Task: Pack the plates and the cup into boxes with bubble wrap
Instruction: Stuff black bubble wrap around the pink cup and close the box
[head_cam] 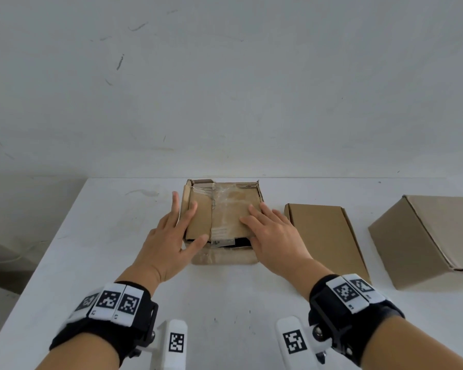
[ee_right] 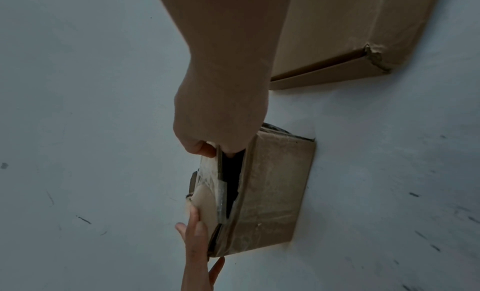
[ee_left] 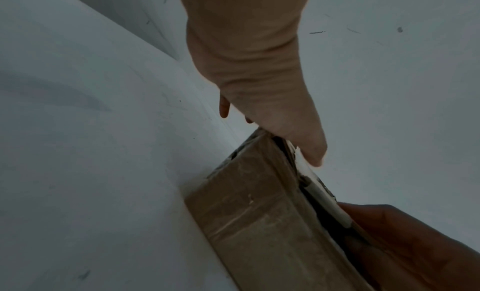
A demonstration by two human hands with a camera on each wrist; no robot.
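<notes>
A worn, taped cardboard box (head_cam: pixel 222 206) sits in the middle of the white table (head_cam: pixel 112 249), its top flaps folded down. A dark gap shows along its front edge. My left hand (head_cam: pixel 171 233) lies flat on the left flap with straight fingers, and its thumb touches the front edge. My right hand (head_cam: pixel 270 228) presses flat on the right side of the top, its thumb at the gap. The left wrist view shows the box side (ee_left: pixel 254 213) and my left thumb (ee_left: pixel 311 151) on its upper edge. The box (ee_right: pixel 275 192) is also in the right wrist view. No plate, cup or bubble wrap is in view.
A flat closed cardboard box (head_cam: pixel 326 236) lies just right of my right hand. A larger closed box (head_cam: pixel 428 236) stands further right. The table's back edge meets a scuffed white wall (head_cam: pixel 225 89). The table's left edge drops off beside my left arm.
</notes>
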